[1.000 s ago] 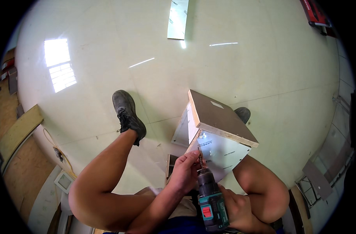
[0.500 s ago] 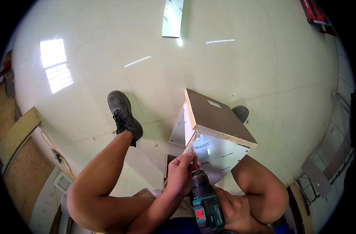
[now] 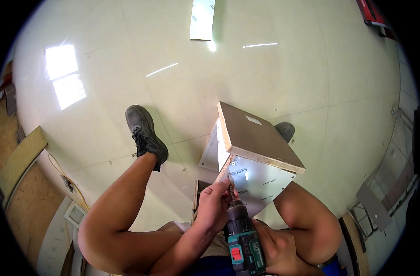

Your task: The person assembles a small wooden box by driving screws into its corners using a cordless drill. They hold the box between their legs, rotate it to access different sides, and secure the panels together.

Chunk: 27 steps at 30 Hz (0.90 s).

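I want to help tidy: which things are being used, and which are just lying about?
In use:
- cordless drill
- drill bit
- brown-and-white box

Seemingly lying about:
- loose whitish panel
- curved yellowish board
- yellow cord

L shoe (image 3: 145,133), left of ctr: dk grey-black, rounded toe, dk laces; R shoe (image 3: 285,131), right of ctr, shows just a dk rounded toe. Beige shorts (image 3: 217,244) at btm ctr, w/ dk blue cloth (image 3: 210,265) below. L hand (image 3: 212,206) & R hand (image 3: 280,250) bare.
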Each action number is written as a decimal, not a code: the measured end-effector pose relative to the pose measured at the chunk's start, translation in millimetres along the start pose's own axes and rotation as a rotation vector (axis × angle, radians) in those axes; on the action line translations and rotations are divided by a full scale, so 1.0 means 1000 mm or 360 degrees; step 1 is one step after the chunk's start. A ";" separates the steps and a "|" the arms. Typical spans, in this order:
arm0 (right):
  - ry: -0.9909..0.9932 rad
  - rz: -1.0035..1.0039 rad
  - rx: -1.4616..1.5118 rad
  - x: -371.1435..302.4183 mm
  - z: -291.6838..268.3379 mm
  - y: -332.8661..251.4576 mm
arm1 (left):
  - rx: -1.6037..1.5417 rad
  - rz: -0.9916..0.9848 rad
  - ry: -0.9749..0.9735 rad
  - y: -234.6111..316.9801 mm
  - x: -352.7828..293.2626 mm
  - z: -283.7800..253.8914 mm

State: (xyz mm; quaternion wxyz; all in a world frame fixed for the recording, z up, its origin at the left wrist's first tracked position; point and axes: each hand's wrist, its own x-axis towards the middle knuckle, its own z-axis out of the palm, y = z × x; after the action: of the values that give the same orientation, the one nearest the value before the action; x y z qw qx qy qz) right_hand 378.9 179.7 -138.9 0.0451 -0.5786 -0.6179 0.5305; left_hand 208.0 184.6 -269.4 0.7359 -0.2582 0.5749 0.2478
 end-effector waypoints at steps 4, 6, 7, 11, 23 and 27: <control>0.0005 0.0015 -0.0003 0.002 -0.002 -0.002 | -0.0008 -0.0004 0.0014 -0.001 0.001 0.001; 0.0018 0.0021 0.0026 0.003 -0.002 -0.002 | 0.0012 0.0002 0.0009 0.000 0.000 0.002; 0.0023 0.0022 0.0042 0.004 -0.003 -0.001 | 0.0021 0.0007 0.0009 0.000 0.000 0.002; 0.0025 -0.0017 0.0038 0.009 -0.007 -0.004 | 0.0042 0.0020 0.0018 0.001 -0.001 0.004; -0.0183 0.0192 -0.0059 0.013 -0.013 -0.008 | 0.0001 -0.0029 -0.0057 0.001 0.001 0.003; -0.0172 0.0244 -0.0054 0.018 -0.020 -0.026 | 0.0173 -0.0024 -0.0066 -0.005 0.005 -0.016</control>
State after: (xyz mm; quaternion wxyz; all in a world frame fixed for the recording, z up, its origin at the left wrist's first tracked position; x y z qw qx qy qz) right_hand 369.0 211.0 -121.8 -0.0390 -0.5954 -0.5823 0.5522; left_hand 200.8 171.0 -276.7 0.7624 -0.2169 0.5701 0.2160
